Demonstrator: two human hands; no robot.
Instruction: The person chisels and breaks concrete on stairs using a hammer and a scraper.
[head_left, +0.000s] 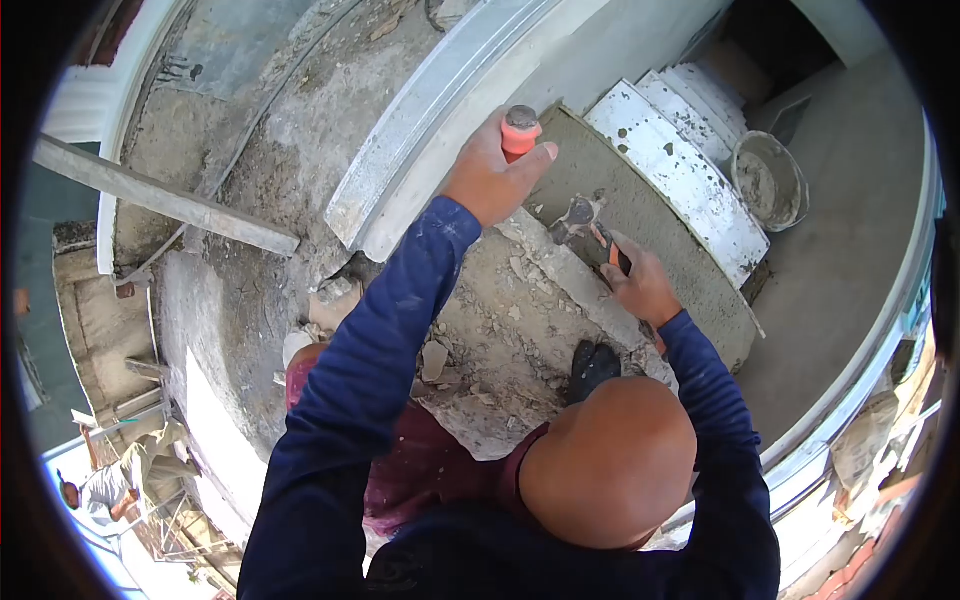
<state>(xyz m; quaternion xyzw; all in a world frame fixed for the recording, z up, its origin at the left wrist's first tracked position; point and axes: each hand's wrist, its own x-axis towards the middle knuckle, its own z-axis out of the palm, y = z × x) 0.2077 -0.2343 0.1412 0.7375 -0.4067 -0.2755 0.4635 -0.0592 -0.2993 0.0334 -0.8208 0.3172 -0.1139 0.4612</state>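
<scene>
My left hand (497, 172) is wrapped round the orange-red grip of a chisel (520, 133). Its worn grey striking end faces up towards me, and the blade is hidden below. The thumb sticks out to the right along the grip. In my right hand (641, 281) is a hammer (578, 216) with an orange and black handle. The hammer head hangs over the broken edge of the concrete ledge (570, 270), lower and to the right of the chisel, apart from it. Wet-looking grey mortar (660, 220) covers the surface beyond the ledge.
Rubble (500, 325) lies round my knee and shoe. White mortar-spattered steps or boards (680, 170) run along the right, with a dirty bucket (768, 182) behind. A pale moulded ledge (440, 110) rises at left. A plank (165, 193) and a person (110, 490) are farther left.
</scene>
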